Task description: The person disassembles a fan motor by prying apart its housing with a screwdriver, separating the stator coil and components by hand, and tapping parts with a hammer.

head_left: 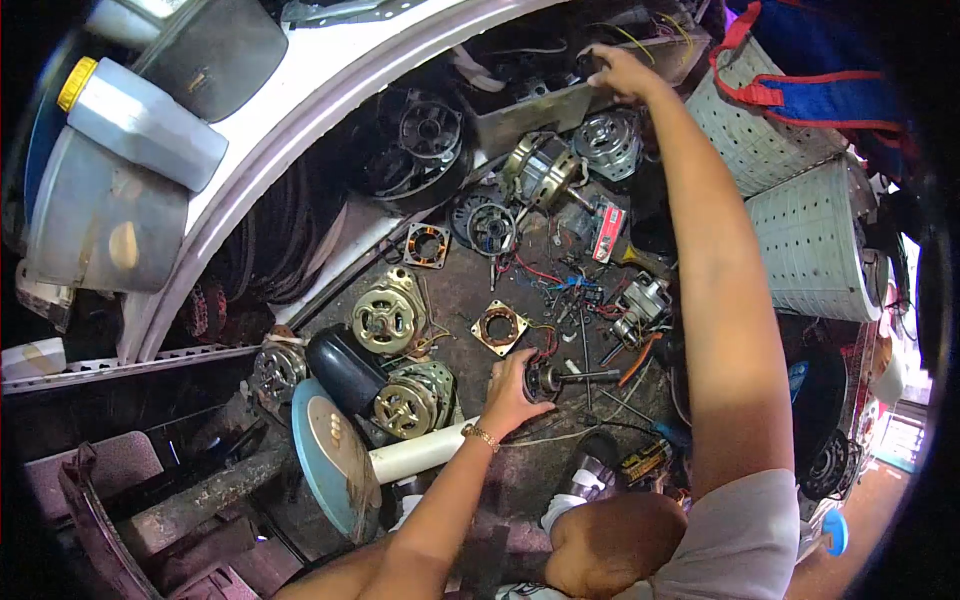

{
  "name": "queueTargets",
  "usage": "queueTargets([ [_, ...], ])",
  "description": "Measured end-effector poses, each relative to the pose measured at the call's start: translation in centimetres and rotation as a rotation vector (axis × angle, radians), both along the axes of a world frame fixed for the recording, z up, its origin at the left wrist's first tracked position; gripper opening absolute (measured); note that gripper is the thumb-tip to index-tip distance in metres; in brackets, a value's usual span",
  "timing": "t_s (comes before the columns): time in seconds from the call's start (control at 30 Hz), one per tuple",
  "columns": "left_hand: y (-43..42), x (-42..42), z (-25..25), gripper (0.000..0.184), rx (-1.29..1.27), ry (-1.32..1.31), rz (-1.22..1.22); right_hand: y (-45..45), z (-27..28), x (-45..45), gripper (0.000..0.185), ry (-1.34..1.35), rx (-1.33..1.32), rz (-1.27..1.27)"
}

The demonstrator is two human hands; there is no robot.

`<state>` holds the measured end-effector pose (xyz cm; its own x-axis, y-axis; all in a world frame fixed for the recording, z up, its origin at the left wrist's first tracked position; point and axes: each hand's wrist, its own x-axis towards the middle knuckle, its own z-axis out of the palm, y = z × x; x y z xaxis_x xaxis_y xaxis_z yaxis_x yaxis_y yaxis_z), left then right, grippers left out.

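Note:
My left hand, with a gold bracelet at the wrist, is closed around a dark motor part whose metal shaft points right. Just above it lies a square stator with copper windings. At the top, my right hand reaches to a grey box, its fingers pinched at a small dark thing I cannot make out. Below the box sit a brass-coloured motor and a silver motor. Two round motors, one upper and one lower, stand left of my left hand.
Loose wires, screwdrivers and a red-and-white small box lie on the dark floor. A white tube with a blue disc is at lower left. Perforated white drums stand right. A bottle with a yellow cap is upper left.

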<state>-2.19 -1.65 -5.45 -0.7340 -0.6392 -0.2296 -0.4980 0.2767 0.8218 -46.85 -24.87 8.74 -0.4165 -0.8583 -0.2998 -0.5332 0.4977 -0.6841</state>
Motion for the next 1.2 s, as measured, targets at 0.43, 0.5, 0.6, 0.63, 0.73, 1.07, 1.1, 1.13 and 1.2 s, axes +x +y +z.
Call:
queueTargets([
  [0.43,0.9,-1.3,0.7,0.094,-0.076,-0.045,0.065,13.6,4.8,5.0,0.047,0.045,-0.672,0.009],
  [0.5,1.3,-1.7,1.0,0.094,-0.104,-0.068,0.071,19.8,3.7,8.1,0.055,0.02,-0.449,-0.036],
  [0.6,1.7,-2.1,1.1,0.092,-0.145,-0.084,0.089,28.0,0.6,15.6,0.038,-0.236,-0.387,0.083],
  [0.63,1.9,-2.0,0.9,0.093,-0.184,-0.062,0.102,30.6,-1.6,17.7,0.039,-0.322,-0.242,0.048],
  [0.73,2.7,-1.6,0.8,0.094,-0.222,-0.05,0.113,35.4,-4.0,23.1,0.042,-0.428,0.211,0.049],
  [1.07,3.2,-1.1,-0.4,0.096,-0.275,0.026,0.146,35.4,-6.0,27.9,0.045,0.141,0.404,0.305],
  [1.1,3.2,-1.0,-0.5,0.096,-0.274,0.025,0.147,34.9,-5.9,28.0,0.045,0.135,0.401,0.328],
  [1.13,3.1,-1.0,-0.5,0.096,-0.257,0.027,0.146,34.5,-5.8,28.1,0.045,0.129,0.397,0.35],
  [1.2,3.0,-1.0,-0.5,0.096,-0.239,0.028,0.147,33.9,-6.3,28.3,0.044,0.161,0.404,0.374],
])
